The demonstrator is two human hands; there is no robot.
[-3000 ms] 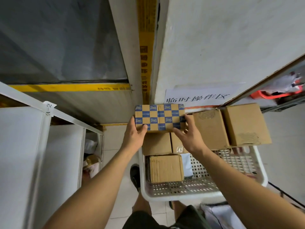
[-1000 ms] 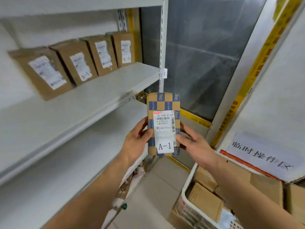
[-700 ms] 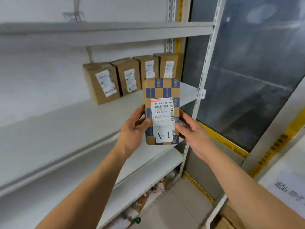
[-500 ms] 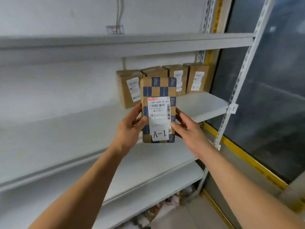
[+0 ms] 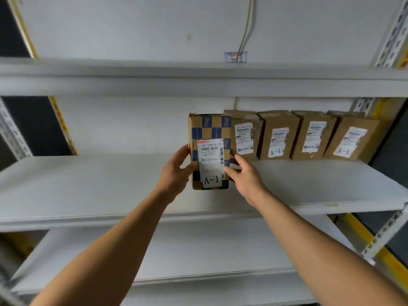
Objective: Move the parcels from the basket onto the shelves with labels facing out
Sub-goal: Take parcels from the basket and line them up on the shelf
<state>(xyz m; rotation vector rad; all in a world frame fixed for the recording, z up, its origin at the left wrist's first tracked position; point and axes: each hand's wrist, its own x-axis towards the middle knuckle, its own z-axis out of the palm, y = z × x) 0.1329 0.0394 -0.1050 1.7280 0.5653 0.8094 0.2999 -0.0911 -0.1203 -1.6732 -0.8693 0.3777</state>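
Parcel [image 5: 209,151], checkered blue-and-tan carton, held upright in both hands over the middle shelf [image 5: 88,184], white label toward the camera. Whether its base already touches the shelf board cannot be told; the lower edge looks just at or above it.

Near: left hand [image 5: 174,173] grips the carton's left edge, thumb on the front face, the other fingers wrapped behind and out of sight. Right hand [image 5: 245,175] holds the right edge; thumb presses the lower right of the label, index finger lies along the side. Fingers of both hands are curled onto the box, neither slack.

Step in hand, by my reading: placement. The parcel stands at the left end of a row of four brown boxes [image 5: 280,135] lined against the back wall, just beside the leftmost one [image 5: 244,135] and nearer the shelf front than the row.

Next move likely calls for sliding the carton back until level with the row, keeping it upright and the label outward, then letting go on both sides without tipping it. Risk: it is tall and narrow, so a careless release could topple it forward.

Writing: held label reads "642 H468 00 033" above a barcode, small print illegible, large "A-1" at the bottom. Script logo on blue squares, not legible. "A-1" shows on at least two of the row's labels; the others are blurred.

Far: upper shelf [image 5: 198,82], a cable [image 5: 247,25] running down the wall to a small tag [image 5: 235,57], unreadable.
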